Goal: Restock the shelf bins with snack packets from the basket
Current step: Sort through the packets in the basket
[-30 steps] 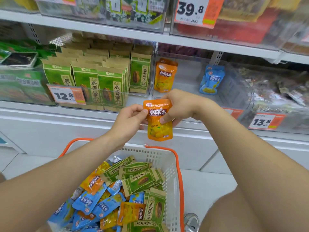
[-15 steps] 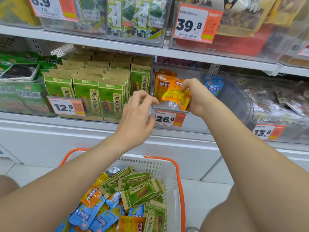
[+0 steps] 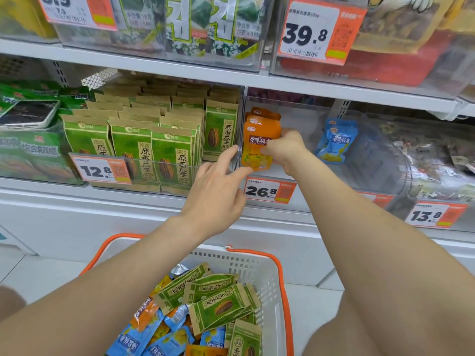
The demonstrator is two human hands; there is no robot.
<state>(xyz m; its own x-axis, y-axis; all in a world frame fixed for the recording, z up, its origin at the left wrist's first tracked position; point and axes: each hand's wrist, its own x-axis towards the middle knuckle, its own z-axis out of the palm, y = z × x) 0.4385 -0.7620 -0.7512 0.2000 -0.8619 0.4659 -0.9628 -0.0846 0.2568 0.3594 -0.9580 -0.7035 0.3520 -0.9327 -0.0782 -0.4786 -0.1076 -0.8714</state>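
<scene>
Bin wide open btwn orange packets at left wall and blue packet on right. Upper shelf caps headroom; green packs fill the next bin.

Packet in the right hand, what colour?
The packet is orange with a yellow lower part, held by the right hand. Head view.

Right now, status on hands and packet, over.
Right hand pinching orange packet, upright in clear bin. Left hand open at bin's front corner. Behind it, other orange packets; nothing blocking.

Left hand loose-fingered, right hand curled.
</scene>
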